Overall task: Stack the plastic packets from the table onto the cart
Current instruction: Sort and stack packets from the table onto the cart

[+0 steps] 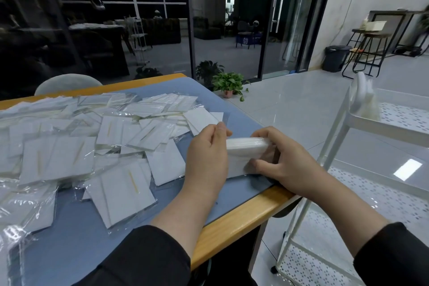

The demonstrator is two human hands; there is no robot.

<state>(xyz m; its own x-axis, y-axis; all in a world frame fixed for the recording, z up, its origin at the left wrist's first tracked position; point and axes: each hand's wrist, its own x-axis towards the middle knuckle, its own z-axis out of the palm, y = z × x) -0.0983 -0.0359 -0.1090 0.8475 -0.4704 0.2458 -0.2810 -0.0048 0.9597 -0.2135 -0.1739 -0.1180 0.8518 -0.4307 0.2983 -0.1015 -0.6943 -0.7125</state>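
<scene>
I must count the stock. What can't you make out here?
- Bundle, head view: packet count hidden by both hands.
- Pile: overlapping packets, cut off at left edge.
- Cart: cut off at right edge.

I count two hands: my left hand (207, 153) and my right hand (284, 160). Between them is one bundle of packets (246, 146). The loose packets (120, 137) overlap too much for an exact count; there are dozens. I also see one table (236, 220), one cart (380, 123), one bin (336, 58), one potted plant (228, 83).
</scene>
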